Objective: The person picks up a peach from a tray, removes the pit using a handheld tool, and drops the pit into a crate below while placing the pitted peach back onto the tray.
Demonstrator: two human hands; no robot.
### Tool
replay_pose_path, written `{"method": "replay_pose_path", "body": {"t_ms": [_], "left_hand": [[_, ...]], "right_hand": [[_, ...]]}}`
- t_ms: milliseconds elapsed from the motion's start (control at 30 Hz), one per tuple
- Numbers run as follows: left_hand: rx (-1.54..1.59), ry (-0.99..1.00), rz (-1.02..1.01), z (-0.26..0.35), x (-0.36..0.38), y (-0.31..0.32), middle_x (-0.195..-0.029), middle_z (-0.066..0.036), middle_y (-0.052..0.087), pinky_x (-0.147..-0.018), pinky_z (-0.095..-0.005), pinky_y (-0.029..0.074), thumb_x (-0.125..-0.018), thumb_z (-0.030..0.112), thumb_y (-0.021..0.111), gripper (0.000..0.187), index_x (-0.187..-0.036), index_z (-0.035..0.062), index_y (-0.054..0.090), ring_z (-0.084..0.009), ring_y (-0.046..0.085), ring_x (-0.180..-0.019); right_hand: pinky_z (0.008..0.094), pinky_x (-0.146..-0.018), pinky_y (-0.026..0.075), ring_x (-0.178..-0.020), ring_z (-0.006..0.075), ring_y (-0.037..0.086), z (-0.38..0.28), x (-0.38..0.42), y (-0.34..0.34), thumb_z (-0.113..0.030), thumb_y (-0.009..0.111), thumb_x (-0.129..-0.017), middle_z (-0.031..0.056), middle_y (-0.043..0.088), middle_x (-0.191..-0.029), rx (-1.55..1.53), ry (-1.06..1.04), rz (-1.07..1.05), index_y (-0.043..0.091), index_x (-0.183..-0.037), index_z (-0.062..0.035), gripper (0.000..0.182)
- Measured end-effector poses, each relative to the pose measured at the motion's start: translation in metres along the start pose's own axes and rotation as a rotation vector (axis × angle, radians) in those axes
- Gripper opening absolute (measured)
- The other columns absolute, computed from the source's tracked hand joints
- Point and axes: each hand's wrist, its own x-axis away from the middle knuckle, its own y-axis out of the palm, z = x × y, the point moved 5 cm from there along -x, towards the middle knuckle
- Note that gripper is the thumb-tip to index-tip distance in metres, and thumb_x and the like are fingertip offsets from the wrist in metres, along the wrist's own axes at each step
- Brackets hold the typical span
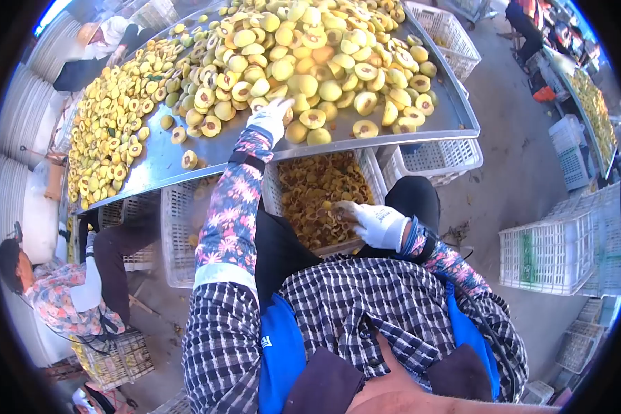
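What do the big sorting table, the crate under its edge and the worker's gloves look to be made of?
The table looks like sheet metal, probably stainless steel: grey, smooth, with sky glare and a folded rim. The crate looks like moulded white plastic with a lattice wall. The gloves on the left hand and right hand look like white knitted fabric, matte and soft.

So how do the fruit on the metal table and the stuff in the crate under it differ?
The fruit on the table is pale yellow, plump halves and whole pieces; the crate's contents are darker, orange-brown and look like small scraps or pits. The table fruit spreads in an open heap, reached by the left hand; the crate's load sits walled in white mesh, with the right hand over it. Both hands wear white gloves.
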Motion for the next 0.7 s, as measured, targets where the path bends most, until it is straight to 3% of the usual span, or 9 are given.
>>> {"method": "replay_pose_path", "body": {"t_ms": [167,267,333,400,467,533,600,633,700], "left_hand": [[-0.147,-0.138,-0.146,-0.01,-0.002,-0.008,-0.124,-0.014,0.053,-0.093,-0.0446,0.047,-0.08,0.024,0.064,0.045,-0.124,0.0197,0.055,-0.0305,0.055,-0.115],[0.162,-0.243,-0.1,-0.028,0.015,-0.006,-0.117,-0.017,0.06,-0.091,-0.042,0.048,-0.071,0.036,0.073,0.058,-0.118,0.0059,0.057,-0.0342,0.057,-0.11],[0.354,-0.321,-0.046,-0.026,0.032,-0.014,-0.113,-0.019,0.062,-0.092,-0.0395,0.048,-0.071,0.037,0.075,0.061,-0.115,-0.0002,0.056,-0.0344,0.06,-0.105],[1.84,-0.344,0.178,-0.009,0.055,-0.011,-0.095,-0.01,0.064,-0.071,-0.0309,0.054,-0.086,0.02,0.065,0.033,-0.113,0.0018,0.058,-0.0235,0.065,-0.086],[1.96,-0.302,0.207,0.012,0.078,-0.023,-0.096,-0.01,0.064,-0.069,-0.0295,0.054,-0.089,0.022,0.063,0.035,-0.117,0.0031,0.055,-0.0224,0.065,-0.084],[2.085,-0.247,0.244,0.035,0.094,-0.033,-0.097,-0.009,0.064,-0.067,-0.0281,0.054,-0.092,0.023,0.061,0.037,-0.122,0.0045,0.053,-0.0213,0.065,-0.082],[2.167,-0.211,0.285,0.056,0.106,-0.042,-0.097,-0.003,0.064,-0.064,-0.0258,0.052,-0.094,0.037,0.057,0.041,-0.123,0.0075,0.053,-0.0145,0.063,-0.082],[2.12,-0.225,0.316,0.068,0.111,-0.052,-0.098,-0.002,0.064,-0.06,-0.0244,0.049,-0.097,0.048,0.048,0.049,-0.124,0.0085,0.052,-0.0126,0.063,-0.081],[2.142,-0.226,0.339,0.08,0.113,-0.054,-0.099,-0.002,0.064,-0.061,-0.0241,0.049,-0.097,0.051,0.045,0.051,-0.125,0.0087,0.052,-0.0119,0.062,-0.082]], "right_hand": [[0.0455,-0.083,0.049,-0.095,0.0405,0.062,0.002,0.003,-0.006,-0.018,0.053,-0.089,0.0241,0.063,-0.105,-0.031,0.037,-0.032,0.034,-0.136,-0.0046,0.053],[0.0427,-0.085,0.049,-0.099,0.0393,0.061,-0.005,0.002,-0.011,-0.019,0.055,-0.089,0.0242,0.063,-0.107,-0.04,0.045,-0.03,0.035,-0.136,-0.002,0.054],[0.0405,-0.084,0.049,-0.1,0.0386,0.061,-0.015,-0.006,-0.023,-0.019,0.056,-0.09,0.0243,0.062,-0.108,-0.17,-0.05,0.163,0.037,-0.133,-0.0011,0.05],[0.0401,-0.08,0.05,-0.094,0.0383,0.063,-0.03,-0.013,-0.039,-0.02,0.057,-0.091,0.0242,0.064,-0.102,-0.172,-0.058,0.202,0.04,-0.13,-0.0009,0.046],[0.0414,-0.074,0.05,-0.087,0.0383,0.064,-0.034,-0.021,-0.047,-0.02,0.057,-0.091,0.0231,0.064,-0.092,-0.294,0.08,0.195,0.043,-0.125,-0.0007,0.041],[0.0421,-0.068,0.05,-0.08,0.0389,0.064,-0.045,-0.033,-0.057,-0.019,0.058,-0.091,0.0218,0.063,-0.085,-0.276,-0.086,0.334,0.045,-0.121,-0.0012,0.037],[0.0421,-0.067,0.05,-0.08,0.039,0.064,-0.062,-0.04,-0.073,-0.018,0.058,-0.09,0.022,0.063,-0.086,-0.114,-0.287,0.591,0.046,-0.119,-0.002,0.036],[0.0424,-0.065,0.05,-0.076,0.039,0.064,-0.064,-0.047,-0.076,-0.019,0.059,-0.09,0.0216,0.063,-0.084,-0.1,-0.321,0.612,0.047,-0.118,-0.0025,0.034],[0.0418,-0.063,0.051,-0.074,0.0385,0.064,-0.08,-0.051,-0.086,-0.019,0.06,-0.09,0.0214,0.063,-0.083,-0.08,-0.244,0.618,0.047,-0.117,-0.0026,0.034]]}}
